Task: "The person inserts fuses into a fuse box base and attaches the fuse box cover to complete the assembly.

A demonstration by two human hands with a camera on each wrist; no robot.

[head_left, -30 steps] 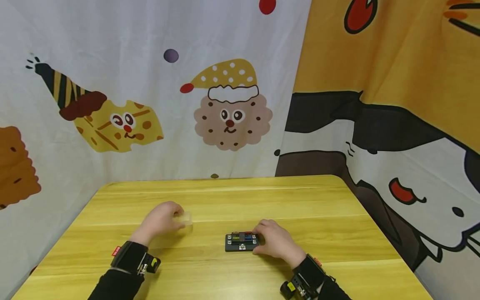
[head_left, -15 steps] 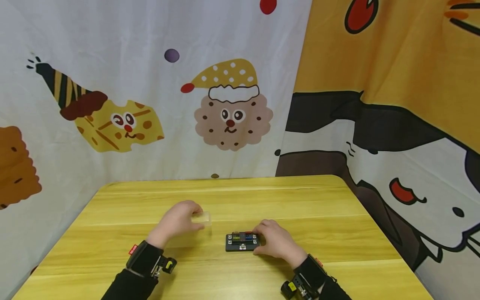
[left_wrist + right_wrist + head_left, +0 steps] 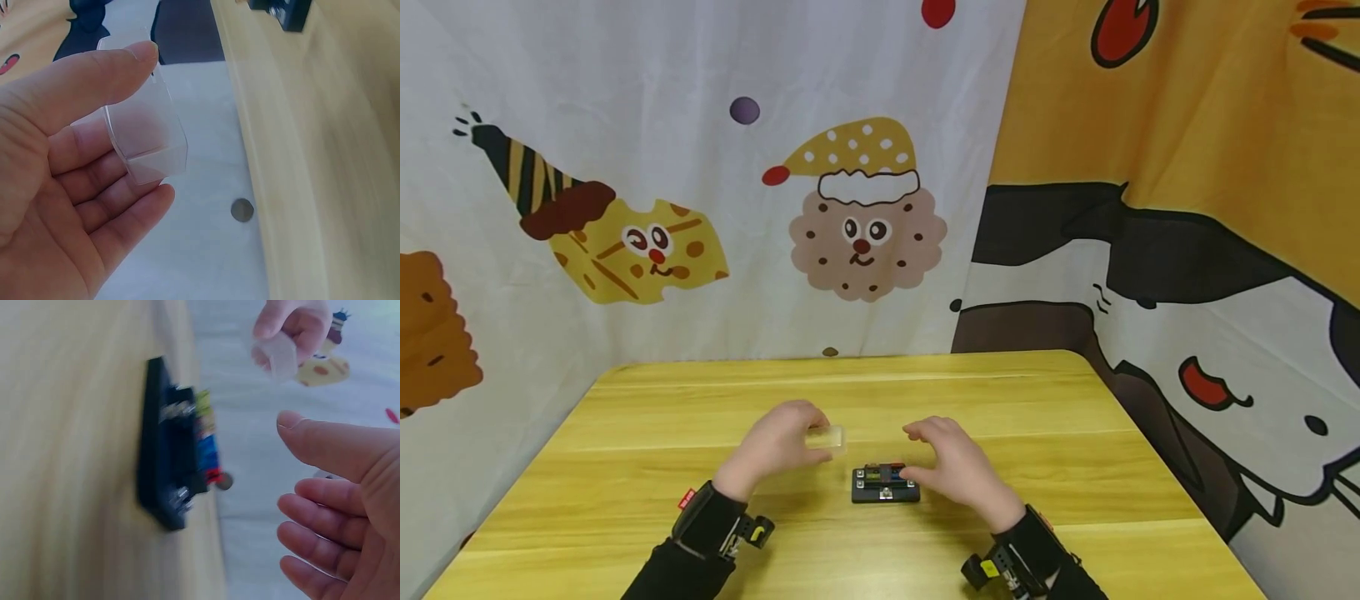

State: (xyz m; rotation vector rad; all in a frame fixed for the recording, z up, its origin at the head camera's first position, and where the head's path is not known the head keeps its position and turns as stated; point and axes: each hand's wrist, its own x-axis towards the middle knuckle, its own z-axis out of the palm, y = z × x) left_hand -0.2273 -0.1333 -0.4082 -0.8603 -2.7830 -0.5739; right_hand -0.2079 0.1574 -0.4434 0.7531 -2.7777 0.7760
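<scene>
In the head view, a small black fuse block point(image 3: 885, 493) with metal screw terminals lies on the table. The right wrist view shows the fuse block point(image 3: 156, 450) side on, a row of yellow, blue and red pieces along its top. My left hand point(image 3: 778, 447) pinches a clear plastic cover point(image 3: 826, 438) to the left of the block and beyond it. Seen from the left wrist, the cover point(image 3: 149, 125) is a hollow box between thumb and fingers. My right hand point(image 3: 958, 473) holds nothing; its fingers are parted beside the block's right end, the thumb overlapping it in the head view.
The yellow wood-grain table point(image 3: 1060, 400) has rounded far corners. A printed cartoon curtain point(image 3: 685, 333) hangs behind the table and along its sides. Each wrist wears a black band with a small camera.
My left hand has moved right with the clear cover, nearer the fuse block. My right hand has let go of the block's right end and lifted, its fingers spreading. The block has stayed put.
</scene>
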